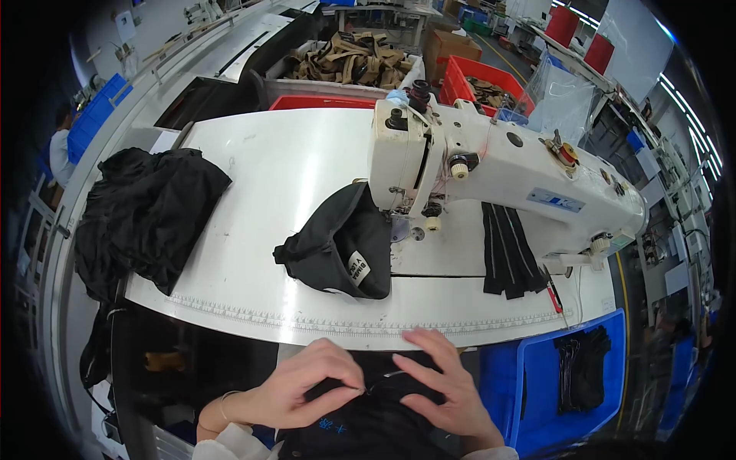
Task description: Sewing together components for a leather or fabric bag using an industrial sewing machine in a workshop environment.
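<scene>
Over my lap, my left hand [318, 383] is closed in a pinch, thumb against fingertips. What it pinches is too small to name. My right hand [448, 387] is just beside it with fingers spread. A thin pale line shows between the two hands, against dark cloth [345, 437] in my lap. On the white table ahead, a black fabric piece [337, 238] with a white label lies with one edge at the needle area of the white sewing machine [514, 161]. Neither hand touches that piece.
A heap of black fabric [146, 215] lies on the table's left end. Black strips [507, 249] and red-handled snips [553, 295] lie to the right. A blue bin [529, 399] with black pieces stands right of my lap. Behind are a red crate [460, 69] and tan straps [353, 61].
</scene>
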